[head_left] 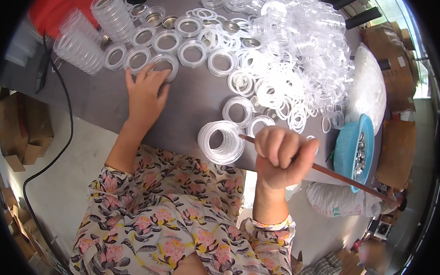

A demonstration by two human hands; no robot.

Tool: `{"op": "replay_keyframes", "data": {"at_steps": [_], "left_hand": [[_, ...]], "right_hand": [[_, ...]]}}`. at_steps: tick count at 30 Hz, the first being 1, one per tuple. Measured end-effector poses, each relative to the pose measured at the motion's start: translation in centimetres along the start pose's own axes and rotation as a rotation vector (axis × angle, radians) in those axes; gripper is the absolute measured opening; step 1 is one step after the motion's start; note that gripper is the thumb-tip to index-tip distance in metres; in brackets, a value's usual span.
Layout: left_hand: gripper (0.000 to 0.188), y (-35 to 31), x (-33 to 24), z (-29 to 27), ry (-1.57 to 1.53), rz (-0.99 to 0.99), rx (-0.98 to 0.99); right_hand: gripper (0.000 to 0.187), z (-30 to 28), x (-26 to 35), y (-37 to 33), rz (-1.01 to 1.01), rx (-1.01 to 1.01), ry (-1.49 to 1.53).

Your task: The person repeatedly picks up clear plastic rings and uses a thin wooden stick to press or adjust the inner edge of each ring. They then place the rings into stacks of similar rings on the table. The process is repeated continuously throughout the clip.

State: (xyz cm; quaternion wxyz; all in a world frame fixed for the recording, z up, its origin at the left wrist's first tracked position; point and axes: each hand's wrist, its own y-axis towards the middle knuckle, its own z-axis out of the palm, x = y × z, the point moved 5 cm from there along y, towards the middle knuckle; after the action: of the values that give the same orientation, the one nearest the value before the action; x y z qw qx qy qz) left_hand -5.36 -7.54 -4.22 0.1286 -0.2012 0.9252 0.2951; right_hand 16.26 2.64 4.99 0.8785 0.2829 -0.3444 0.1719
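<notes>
Grey table (192, 95), pale floor (81, 152) and cardboard box (29, 121) at left. Heap of clear plastic (296, 38) crowds far right; blue basket (344, 149) at right edge. Bare tabletop between left hand (148, 89) and ring stack (222, 143), which sits by near edge. Left fingers spread over clear ring (171, 73) in front row, can't tell if gripping; right hand (283, 156) clamped around thin brown stick (347, 180), tip beside stack.

Red material (59, 8) is occupying the upper left; a black cable (71, 113) is curving down the left side, past an open cardboard carton (25, 123). At right, a translucent sack (368, 87) is bulging near a brown carton (396, 156), while a white bag (341, 202) is lying lower.
</notes>
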Motion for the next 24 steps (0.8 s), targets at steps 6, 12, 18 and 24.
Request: {"op": "replay_keyframes", "data": {"at_steps": [6, 12, 18, 24], "left_hand": [[0.026, -0.2, -6.3, -5.0, -0.285, 0.301, -0.063], [0.020, -1.3, -12.3, -6.0, -0.441, 0.564, 0.379], [0.053, -0.8, -12.1, -5.8, -0.628, 0.531, 0.192], [0.085, -3.0, -11.7, -0.4, -1.295, -0.032, 0.329]], "right_hand": [[0.058, -0.3, 1.1, 0.4, -0.041, 0.009, -0.154], [0.059, -0.1, 2.7, 0.3, -0.084, -0.011, -0.132], [0.059, 1.1, 2.5, -0.6, 0.018, 0.113, -0.037], [0.060, 1.9, -0.9, -1.5, 0.393, 0.092, -0.088]]}}
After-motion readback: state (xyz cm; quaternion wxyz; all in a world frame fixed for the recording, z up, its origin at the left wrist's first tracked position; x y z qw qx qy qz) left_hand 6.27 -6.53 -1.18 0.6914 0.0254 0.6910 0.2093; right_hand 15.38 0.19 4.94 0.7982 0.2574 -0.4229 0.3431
